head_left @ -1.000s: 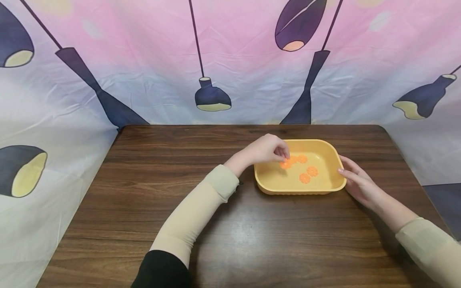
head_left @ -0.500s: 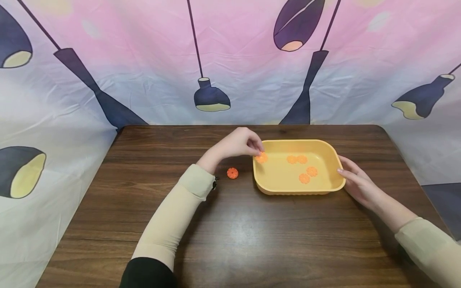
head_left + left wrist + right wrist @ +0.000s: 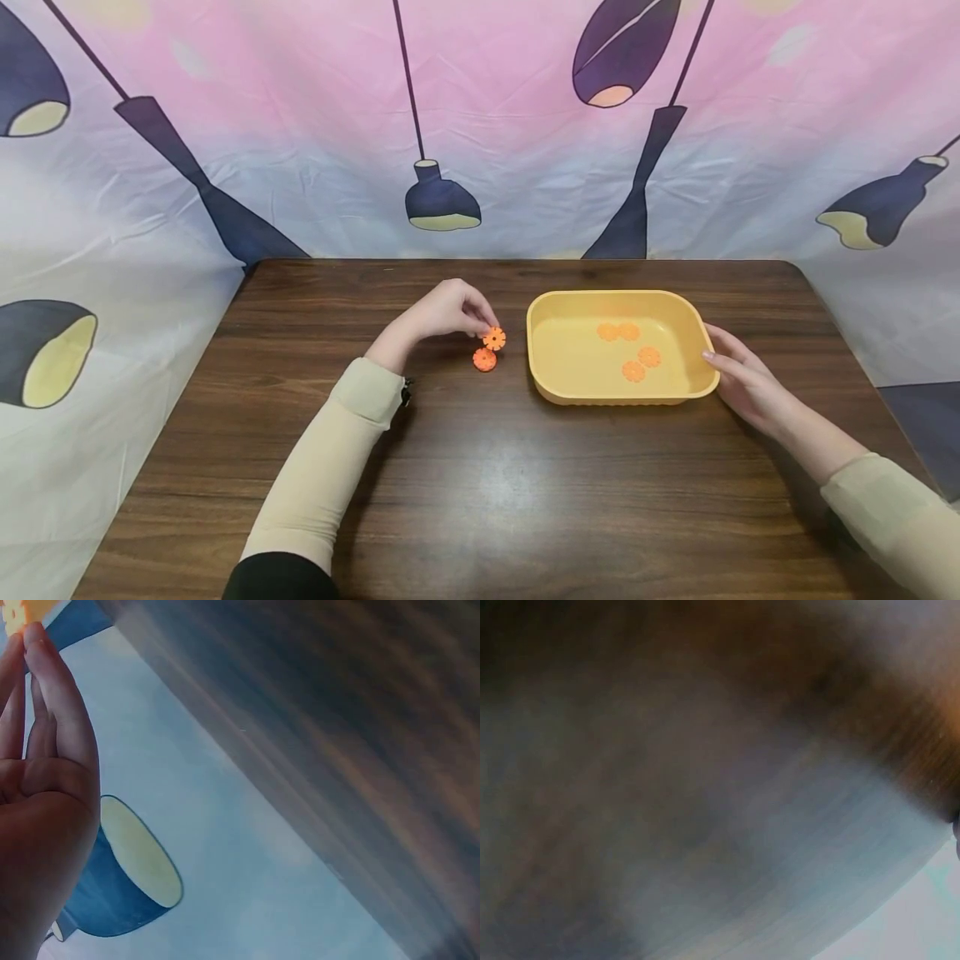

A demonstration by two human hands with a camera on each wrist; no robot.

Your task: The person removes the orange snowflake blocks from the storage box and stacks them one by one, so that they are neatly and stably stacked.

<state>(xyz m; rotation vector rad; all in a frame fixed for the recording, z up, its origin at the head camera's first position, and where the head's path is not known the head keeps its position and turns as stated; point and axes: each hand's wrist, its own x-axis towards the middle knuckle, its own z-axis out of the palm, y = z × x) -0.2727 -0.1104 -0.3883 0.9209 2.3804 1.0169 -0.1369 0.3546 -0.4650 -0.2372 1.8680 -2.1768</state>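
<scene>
Tbl (image 3: 465,450): dark, glossy wood grain; I rate it poss. slick, so anything dropped could skid. Yellow tray (image 3: 566,358): sits on tbl's R half, toward far edge. R hand (image 3: 746,385) pinches its R end, thumb at rim, fingers outside the wall; an uneven pull there could, I judge, slide the tray & shift its contents. R wrist cam too blurred for me to confirm exact finger contact. L hand (image 3: 450,310): L of tray, thumb & fingertips pinching held disc (image 3: 495,338) by its edge; L wrist cam agrees. Risk: edge-only contact, so disc could pivot or drop if pressure eases. Loose disc (image 3: 484,360): on tbl, just to near side of held disc; I can't tell if the two touch. Tight spacing means one could knock or overlap the other. Tray discs (image 3: 649,357): 4 pcs flat on tray floor, one pair toward far side, other pair nearer & further R. Lying flat, they'd prob. give fingertips little edge; poor purchase likely.
</scene>
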